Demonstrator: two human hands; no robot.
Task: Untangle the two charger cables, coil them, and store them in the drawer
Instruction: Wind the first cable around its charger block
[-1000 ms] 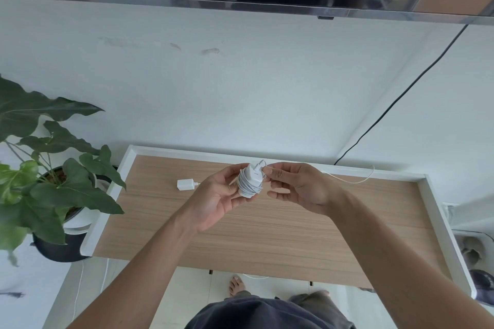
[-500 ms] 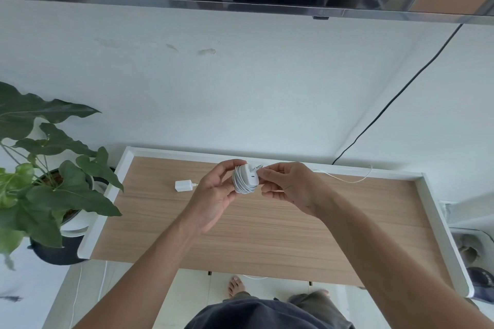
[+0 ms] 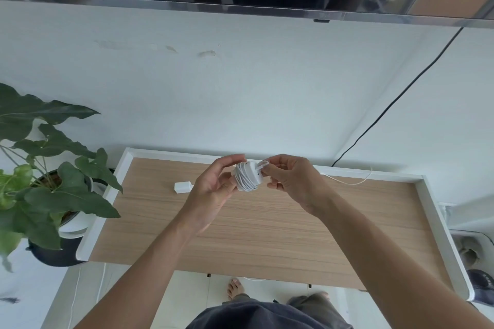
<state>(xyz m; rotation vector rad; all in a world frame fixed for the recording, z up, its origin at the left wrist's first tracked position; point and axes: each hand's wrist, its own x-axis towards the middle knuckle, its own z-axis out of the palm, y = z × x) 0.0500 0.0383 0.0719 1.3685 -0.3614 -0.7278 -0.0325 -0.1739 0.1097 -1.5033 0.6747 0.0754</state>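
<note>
A white charger [image 3: 248, 176] with its cable wound round it is held above the wooden tabletop [image 3: 267, 230]. My left hand [image 3: 213, 189] grips the bundle from the left, thumb and fingers around it. My right hand [image 3: 290, 181] pinches the loose cable end at the bundle's upper right. A second white charger plug [image 3: 182, 186] lies on the table to the left of my hands. Its thin white cable [image 3: 347, 181] shows at the back right, curving along the rim. No drawer is visible.
The table has a raised white rim [image 3: 123, 168]. A potted plant [image 3: 48, 184] stands off the left edge. A black cable [image 3: 395, 104] runs down the white wall behind. My bare foot [image 3: 235, 288] is on the floor below the front edge.
Both hands have stayed close together at the bundle. The left hand has turned the charger slightly while the right keeps pinching the cable end near the top.
</note>
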